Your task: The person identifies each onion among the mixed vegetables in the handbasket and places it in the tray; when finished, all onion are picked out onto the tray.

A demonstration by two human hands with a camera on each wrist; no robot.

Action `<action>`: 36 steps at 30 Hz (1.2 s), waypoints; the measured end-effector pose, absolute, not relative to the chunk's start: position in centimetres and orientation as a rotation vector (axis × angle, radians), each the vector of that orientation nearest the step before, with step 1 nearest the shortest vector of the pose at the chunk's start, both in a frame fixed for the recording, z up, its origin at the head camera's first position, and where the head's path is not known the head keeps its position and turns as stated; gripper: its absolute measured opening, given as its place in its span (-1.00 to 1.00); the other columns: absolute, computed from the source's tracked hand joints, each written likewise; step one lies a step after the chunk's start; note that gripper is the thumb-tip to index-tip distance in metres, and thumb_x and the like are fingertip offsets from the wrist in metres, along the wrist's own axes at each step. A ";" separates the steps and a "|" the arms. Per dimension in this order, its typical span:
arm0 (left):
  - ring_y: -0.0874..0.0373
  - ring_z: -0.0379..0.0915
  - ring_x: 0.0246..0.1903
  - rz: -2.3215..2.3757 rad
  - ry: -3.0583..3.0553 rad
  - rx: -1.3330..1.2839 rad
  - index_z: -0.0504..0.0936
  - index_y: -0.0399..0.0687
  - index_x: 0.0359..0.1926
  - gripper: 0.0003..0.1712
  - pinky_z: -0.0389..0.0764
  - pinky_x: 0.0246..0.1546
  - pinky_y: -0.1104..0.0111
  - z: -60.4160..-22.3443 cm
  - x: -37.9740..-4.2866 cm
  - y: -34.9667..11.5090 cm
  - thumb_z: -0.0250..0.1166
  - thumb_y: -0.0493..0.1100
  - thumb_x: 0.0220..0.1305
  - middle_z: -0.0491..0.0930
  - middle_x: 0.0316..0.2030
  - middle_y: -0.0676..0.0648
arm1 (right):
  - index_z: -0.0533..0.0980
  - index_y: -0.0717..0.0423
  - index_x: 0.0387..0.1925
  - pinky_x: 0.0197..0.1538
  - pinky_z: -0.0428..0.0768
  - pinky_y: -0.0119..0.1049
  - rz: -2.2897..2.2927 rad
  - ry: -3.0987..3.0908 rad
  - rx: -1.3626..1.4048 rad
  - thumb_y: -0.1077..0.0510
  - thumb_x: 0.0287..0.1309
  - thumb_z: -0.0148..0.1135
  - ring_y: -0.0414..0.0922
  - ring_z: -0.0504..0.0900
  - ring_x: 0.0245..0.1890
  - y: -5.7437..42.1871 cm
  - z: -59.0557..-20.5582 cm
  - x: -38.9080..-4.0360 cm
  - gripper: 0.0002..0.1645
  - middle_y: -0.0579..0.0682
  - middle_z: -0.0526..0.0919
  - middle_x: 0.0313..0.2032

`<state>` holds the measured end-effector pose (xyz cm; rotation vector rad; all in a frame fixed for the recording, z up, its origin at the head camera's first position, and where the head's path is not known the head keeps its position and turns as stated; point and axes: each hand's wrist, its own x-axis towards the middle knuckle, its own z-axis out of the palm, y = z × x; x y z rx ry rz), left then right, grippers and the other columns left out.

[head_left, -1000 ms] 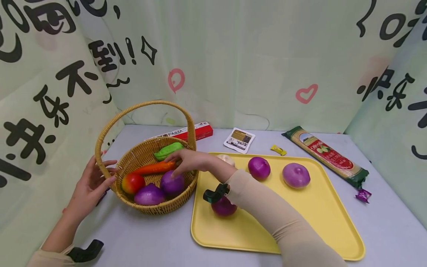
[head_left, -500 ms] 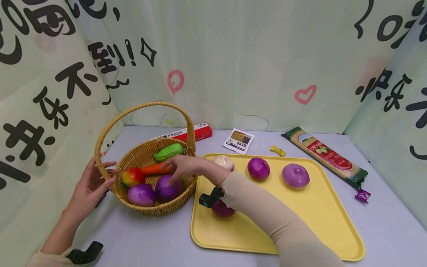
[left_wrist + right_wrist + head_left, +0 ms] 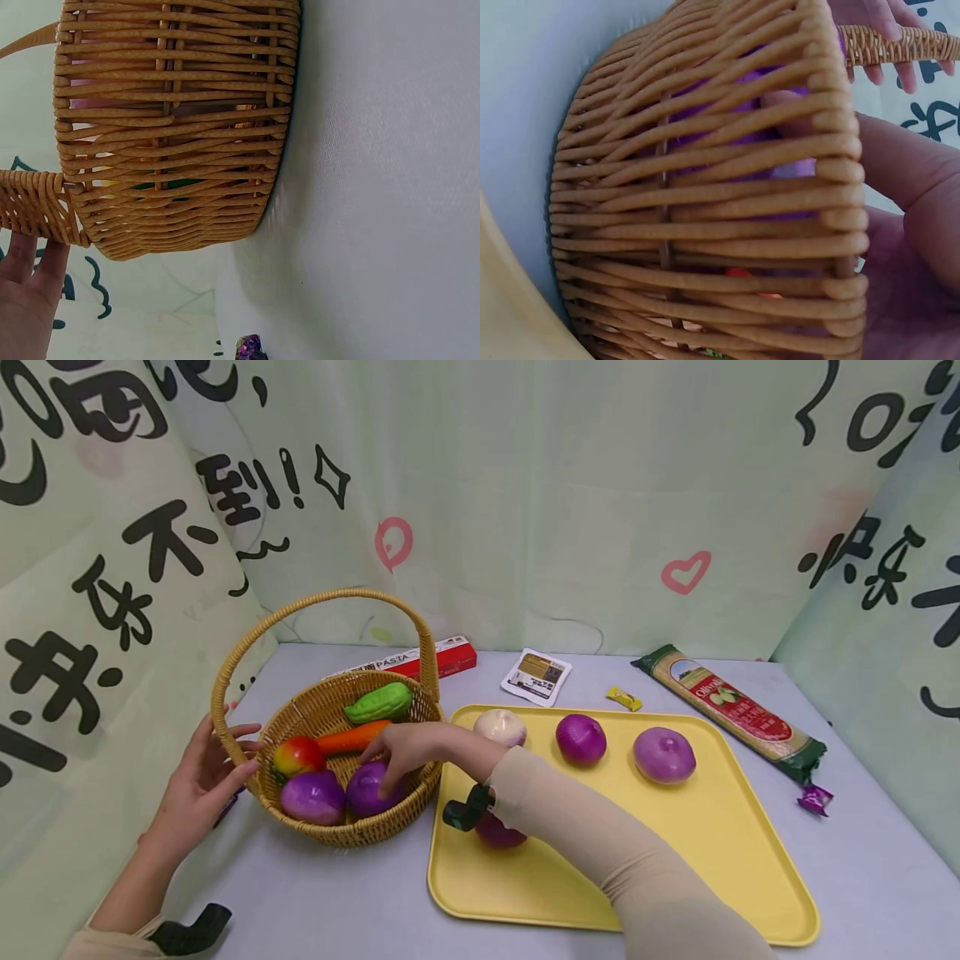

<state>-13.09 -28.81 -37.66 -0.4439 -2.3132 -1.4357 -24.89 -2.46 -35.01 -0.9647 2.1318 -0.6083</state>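
A wicker basket with a tall handle stands at the left of the table. My left hand holds the foot of its handle, thumb and fingers on either side. Inside the basket, my right hand grips a purple onion; the basket's wall partly hides the grip in the right wrist view. Against that onion's left side lies another purple onion. A red-yellow fruit, an orange carrot and a bumpy green vegetable lie around them.
Right of the basket lies a yellow tray bearing purple onions and a white bulb. Behind are a red pasta box, a white sachet, a yellow candy and a long noodle packet. Printed curtains surround the table.
My right hand has lowered slightly in the basket, and the gripped onion has shifted down and left. The other onion has slid left. My left hand stays on the handle.
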 end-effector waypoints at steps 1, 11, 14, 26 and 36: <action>0.46 0.49 -0.02 -1.438 -2.311 -0.446 -0.04 0.01 0.46 -0.08 0.48 -0.08 0.73 -37.7 -13.1 -28.8 0.11 -0.56 0.18 0.46 0.09 0.20 | 0.45 0.01 0.20 0.05 0.51 -0.47 -0.617 2.121 -0.955 0.14 -0.06 0.44 -0.25 0.50 0.01 -2.5 -35.0 -24.8 -0.29 -0.07 0.54 0.11; 0.47 0.49 -0.02 -1.431 -2.317 -0.438 -0.06 0.03 0.47 -0.07 0.48 -0.09 0.73 -37.8 -13.1 -28.9 0.11 -0.55 0.18 0.45 0.10 0.26 | 0.44 -0.12 0.21 -0.04 0.54 -0.50 -0.655 2.051 -0.967 0.22 -0.04 0.41 -0.25 0.47 0.01 -2.6 -35.2 -24.5 -0.29 -0.07 0.47 0.15; 0.47 0.50 -0.02 -1.444 -2.308 -0.448 -0.05 0.01 0.47 -0.07 0.49 -0.09 0.72 -37.8 -13.1 -28.9 0.11 -0.56 0.18 0.45 0.09 0.28 | 0.43 -0.13 0.22 -0.04 0.52 -0.51 -0.655 2.035 -1.006 0.23 -0.02 0.39 -0.25 0.46 0.01 -2.5 -35.2 -24.5 -0.29 -0.07 0.47 0.15; 0.45 0.50 -0.02 -1.463 -2.303 -0.453 -0.05 0.01 0.47 -0.07 0.48 -0.08 0.72 -37.8 -13.2 -28.9 0.11 -0.57 0.17 0.45 0.08 0.30 | 0.35 -0.06 0.28 0.05 0.46 -0.51 -0.681 2.034 -1.125 0.20 0.10 0.29 -0.21 0.39 0.08 -1.8 -34.2 -25.1 -0.32 -0.06 0.37 0.23; 0.46 0.51 -0.03 -1.465 -2.289 -0.477 -0.06 -0.02 0.47 -0.06 0.49 -0.08 0.71 -37.9 -13.3 -28.9 0.11 -0.59 0.16 0.47 0.10 0.21 | 0.35 -0.12 0.29 0.05 0.49 -0.47 -0.751 2.029 -1.116 0.24 0.10 0.28 -0.18 0.43 0.07 -1.3 -34.2 -25.7 -0.30 -0.02 0.40 0.21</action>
